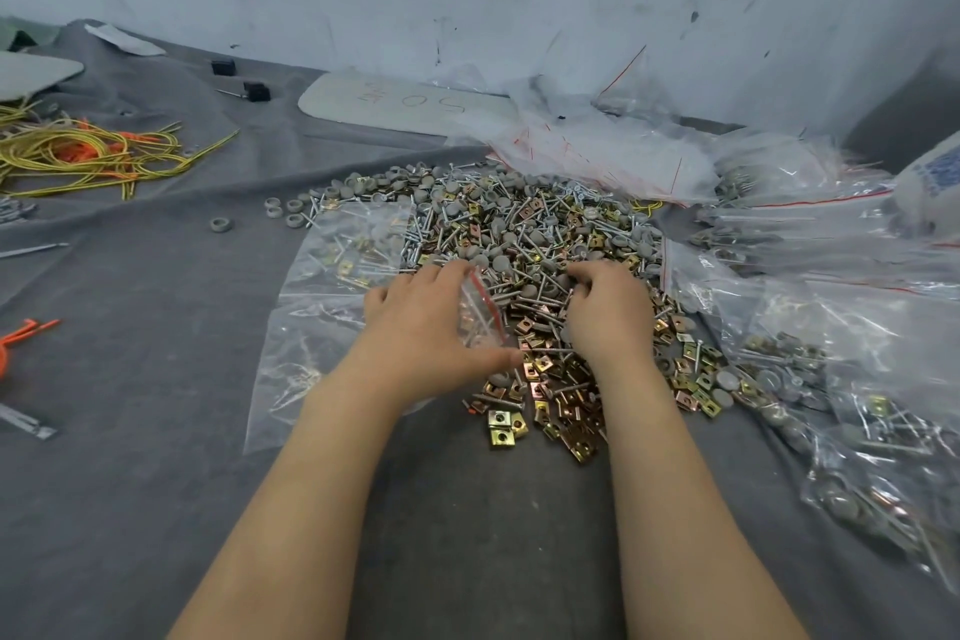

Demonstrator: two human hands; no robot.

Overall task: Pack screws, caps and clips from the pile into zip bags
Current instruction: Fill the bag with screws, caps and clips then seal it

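On the table, left hand pinched a bag by the pile; right hand curled into it, grip unclear: gathering, then bagging.

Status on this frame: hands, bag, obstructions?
Left hand holds zip bag at the pile. Right hand digs into pile, fingers curled, grasp unclear. Flat bag lies under left forearm, not blocking.

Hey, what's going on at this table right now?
A person is bagging hardware. The left hand holds a small zip bag over the pile of screws, caps and clips, while the right hand digs curled fingers into it; whether they grip anything is hidden. Filled bags lie at right.
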